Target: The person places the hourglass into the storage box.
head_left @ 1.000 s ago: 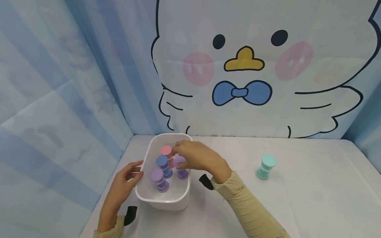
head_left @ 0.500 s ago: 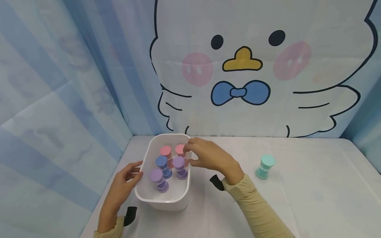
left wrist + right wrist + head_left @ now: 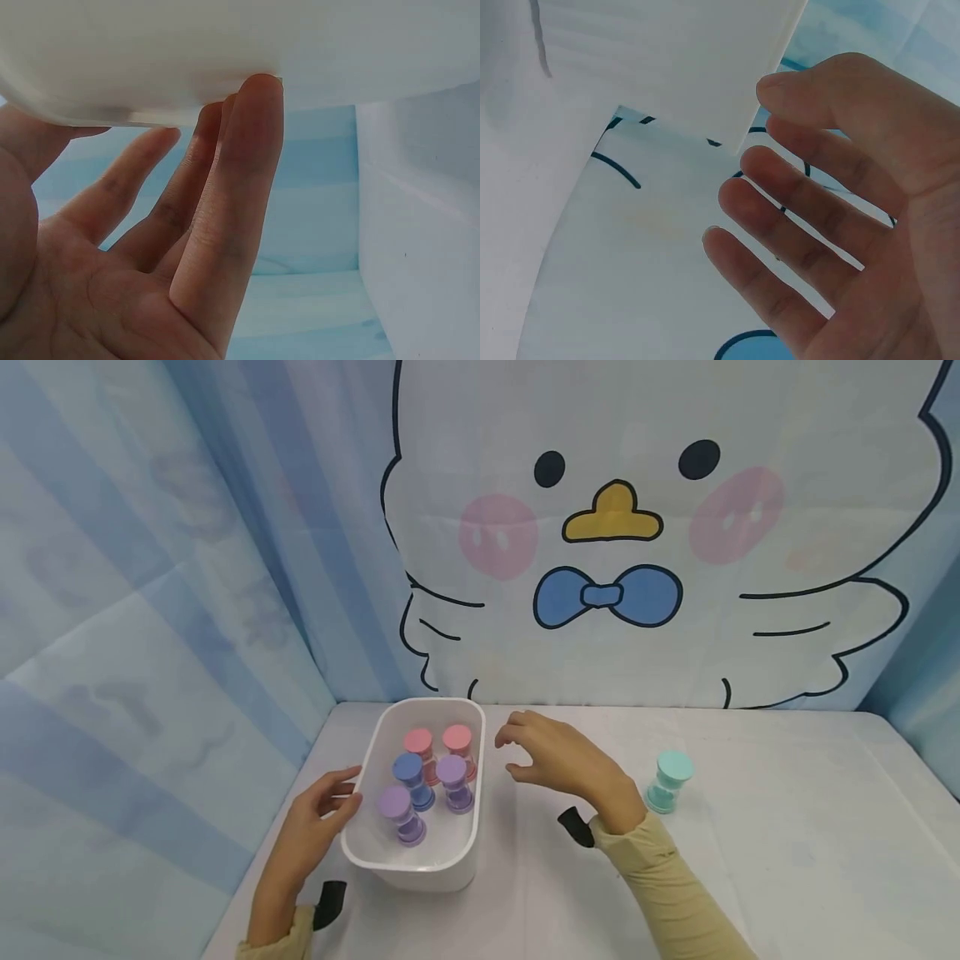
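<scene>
White plastic forms the tub [image 3: 411, 864] that stands on the table [image 3: 750, 877] in the head view, toward its left side. Five small sand timers stand upright inside it: two pink ones [image 3: 457, 739] at the back, a blue one [image 3: 408, 768] and a purple one [image 3: 452, 770] in the middle, and another purple one [image 3: 394, 803] nearest the front. The left hand [image 3: 315, 818] rests against the tub's left wall, fingers straight, its grip released. The right hand [image 3: 558, 760] hovers just beside the tub's right rim, fingers loosely curved, holding nothing and touching nothing. A teal sand timer [image 3: 670, 781] stands alone on the table, near the right wrist. Behind hangs a backdrop [image 3: 660, 635] printed with a cartoon bird.

From the left wrist, the straight fingertips [image 3: 259, 86] press against the tub's white wall [image 3: 225, 45], palm open below it.

From the right wrist, the hand [image 3: 855, 195] is spread with gaps between the fingers, its grip empty; a corner of the white tub [image 3: 690, 52] lies just beyond the fingertips, apart from them.
</scene>
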`<action>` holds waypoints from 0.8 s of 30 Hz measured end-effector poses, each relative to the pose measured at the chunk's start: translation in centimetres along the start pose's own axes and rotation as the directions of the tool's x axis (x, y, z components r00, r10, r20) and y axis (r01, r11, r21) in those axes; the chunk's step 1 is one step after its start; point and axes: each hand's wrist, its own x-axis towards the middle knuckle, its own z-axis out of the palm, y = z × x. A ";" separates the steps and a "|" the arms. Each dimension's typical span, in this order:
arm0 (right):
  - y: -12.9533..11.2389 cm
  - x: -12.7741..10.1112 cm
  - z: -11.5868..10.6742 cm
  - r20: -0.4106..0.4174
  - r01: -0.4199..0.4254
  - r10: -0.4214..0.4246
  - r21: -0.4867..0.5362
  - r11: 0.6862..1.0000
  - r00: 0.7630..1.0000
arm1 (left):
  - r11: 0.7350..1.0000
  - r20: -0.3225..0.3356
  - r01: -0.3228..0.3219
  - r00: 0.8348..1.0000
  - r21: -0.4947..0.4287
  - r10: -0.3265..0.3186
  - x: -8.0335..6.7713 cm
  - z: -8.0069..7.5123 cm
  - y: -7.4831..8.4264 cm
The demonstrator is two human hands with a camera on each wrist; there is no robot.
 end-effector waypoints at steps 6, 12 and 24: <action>1.1 -1.4 0.1 -0.024 -0.025 0.025 -0.015 1.000 0.999 | 1.000 0.010 0.012 1.000 -0.001 -0.012 0.0 0.1 0.1; 1.9 -2.6 -0.3 -0.049 -0.037 0.034 -0.054 0.998 0.998 | 1.000 0.007 0.016 1.000 -0.005 -0.016 0.0 0.0 0.2; 4.4 -5.4 -0.8 -0.104 -0.072 0.062 -0.098 0.993 0.993 | 1.000 0.004 0.028 1.000 -0.007 -0.028 0.0 0.0 0.2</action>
